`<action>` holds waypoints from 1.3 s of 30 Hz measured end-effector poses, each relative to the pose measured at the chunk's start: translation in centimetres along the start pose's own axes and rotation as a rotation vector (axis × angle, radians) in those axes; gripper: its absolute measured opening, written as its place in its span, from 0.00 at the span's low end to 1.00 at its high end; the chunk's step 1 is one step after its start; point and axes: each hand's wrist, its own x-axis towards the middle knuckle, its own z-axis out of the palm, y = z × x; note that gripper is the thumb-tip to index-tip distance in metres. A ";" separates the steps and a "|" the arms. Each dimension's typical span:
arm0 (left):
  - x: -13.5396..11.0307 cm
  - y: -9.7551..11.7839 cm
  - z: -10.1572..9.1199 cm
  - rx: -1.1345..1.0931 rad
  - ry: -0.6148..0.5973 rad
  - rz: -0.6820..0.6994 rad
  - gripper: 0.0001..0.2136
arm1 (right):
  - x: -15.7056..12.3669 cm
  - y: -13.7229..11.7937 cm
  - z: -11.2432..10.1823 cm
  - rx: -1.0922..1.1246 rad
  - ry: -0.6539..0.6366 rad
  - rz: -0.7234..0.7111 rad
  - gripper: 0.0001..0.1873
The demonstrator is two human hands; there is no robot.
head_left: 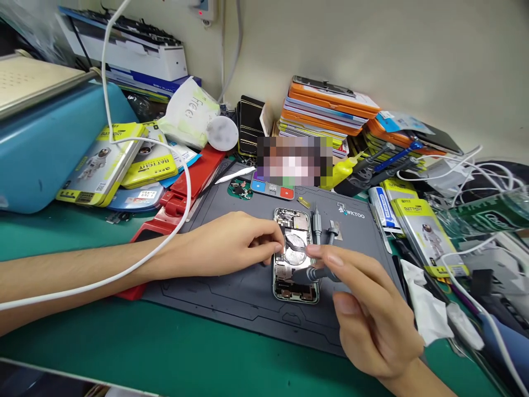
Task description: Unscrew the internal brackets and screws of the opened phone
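An opened smartphone (296, 286) lies on the dark grey work mat (231, 298), its inner parts and round silvery coil showing. At its left edge, my left hand (252, 242) is closed in a pinch; what sits between the fingertips is too small to make out. My right hand (376, 309) reaches in from the right, with a fingertip at the phone's right edge by a dark strip across the coil. A grey screwdriver (312, 274) runs from under its fingers over the phone's lower part. Two similar grey screwdrivers (317, 223) (332, 236) lie beside the phone.
Behind the mat stand stacked orange boxes (330, 105) and a yellow bottle (345, 168). Yellow battery boxes (101, 165) lie left, others (430, 231) right. A white cable (188, 187) loops across my left forearm. A small circuit board (240, 189) rests at the mat's back.
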 end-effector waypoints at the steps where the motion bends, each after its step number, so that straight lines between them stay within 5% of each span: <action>1: 0.0 0.0 0.0 0.001 0.001 0.000 0.08 | 0.0 0.0 0.0 -0.006 0.002 0.000 0.43; 11: 0.1 -0.1 0.1 0.010 0.015 0.023 0.07 | 0.3 -0.1 0.3 -0.053 -0.002 -0.131 0.45; 33: -0.1 -0.2 0.6 0.035 -0.006 0.074 0.07 | 0.6 -0.3 0.1 -0.021 -0.039 -0.101 0.44; 39: -0.1 -0.3 0.7 0.028 -0.021 0.071 0.07 | 0.5 -0.3 0.3 -0.024 -0.049 -0.086 0.36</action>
